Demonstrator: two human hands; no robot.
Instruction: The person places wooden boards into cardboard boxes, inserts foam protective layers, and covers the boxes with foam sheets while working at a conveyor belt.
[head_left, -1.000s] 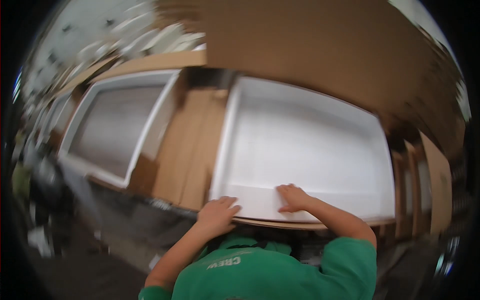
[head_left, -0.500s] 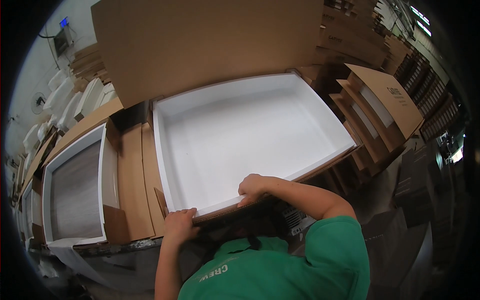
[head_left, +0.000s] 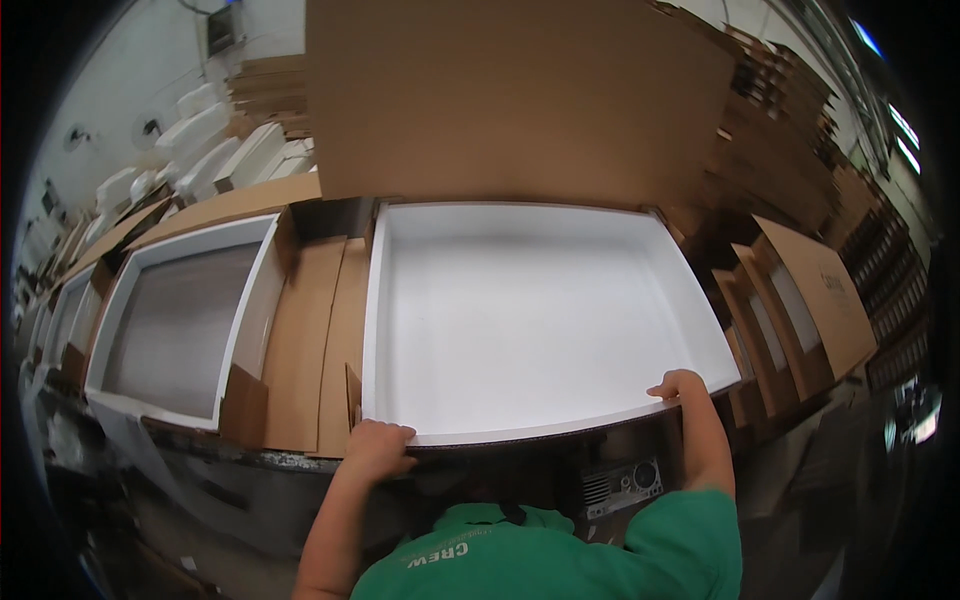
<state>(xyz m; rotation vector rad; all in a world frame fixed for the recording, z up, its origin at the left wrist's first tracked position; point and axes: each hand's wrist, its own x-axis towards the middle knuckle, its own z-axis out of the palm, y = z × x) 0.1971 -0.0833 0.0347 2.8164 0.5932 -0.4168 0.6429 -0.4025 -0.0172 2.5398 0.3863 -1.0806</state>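
A large white shallow tray (head_left: 560, 310) with raised walls sits in a cardboard box right in front of me. Its smooth inside holds nothing that I can see. At the near left corner, my left hand (head_left: 381, 447) is closed over the rim, fingers on top. My right hand (head_left: 684, 386) grips the near rim close to the right corner, fingertips curled over the white edge. A tall brown cardboard flap (head_left: 510, 100) stands up behind the tray.
Left of the tray lie cardboard flaps (head_left: 300, 350), then another white-framed tray (head_left: 180, 330) with a grey inside. On the right are folded cardboard pieces (head_left: 820, 300). A radio-like device (head_left: 622, 488) sits below the table edge. White blocks (head_left: 210, 135) and cardboard stacks (head_left: 270, 95) stand behind.
My right hand has slid right along the near rim, from the middle to near the right corner. My left hand stays at the left corner. The whole view has shifted and turned.
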